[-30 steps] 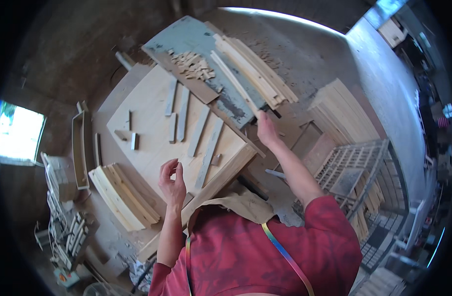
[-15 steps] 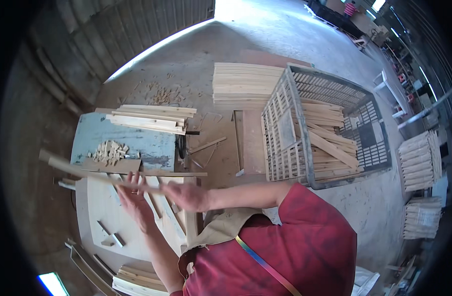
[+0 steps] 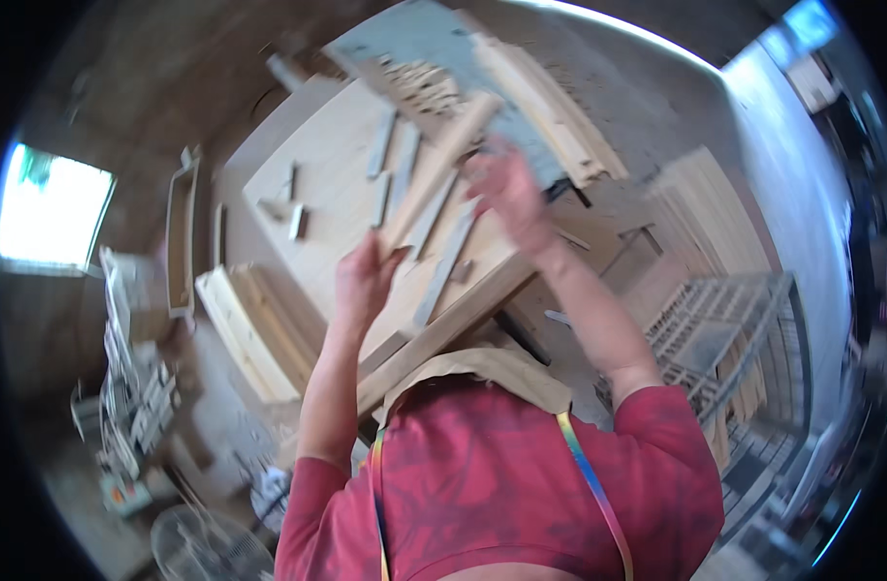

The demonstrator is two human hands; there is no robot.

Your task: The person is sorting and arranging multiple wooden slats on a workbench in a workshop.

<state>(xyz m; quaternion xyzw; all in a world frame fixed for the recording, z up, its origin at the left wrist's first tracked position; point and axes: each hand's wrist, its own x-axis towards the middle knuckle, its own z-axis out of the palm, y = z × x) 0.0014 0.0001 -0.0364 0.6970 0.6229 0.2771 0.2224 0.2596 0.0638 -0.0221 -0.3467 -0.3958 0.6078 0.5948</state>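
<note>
A wooden strip slants over the pale worktable, its far end raised toward the blue-green board. My left hand is closed round its near end. To the right of the strip hovers my right hand, somewhat smeared by motion, with its fingers apart and nothing seen in them. Beneath both hands, several narrow grey-faced slats lie on the tabletop. A small wood block rests farther left on it.
Beyond the worktable, a blue-green board carries a heap of wood offcuts and long boards. Stacked planks stand at left. A slatted plastic crate with wood strips is at right, and a fan at lower left.
My view has swung left. The left hand now grips the strip's near end, where the right hand was closed on it before. My right hand has come off the strip and opened.
</note>
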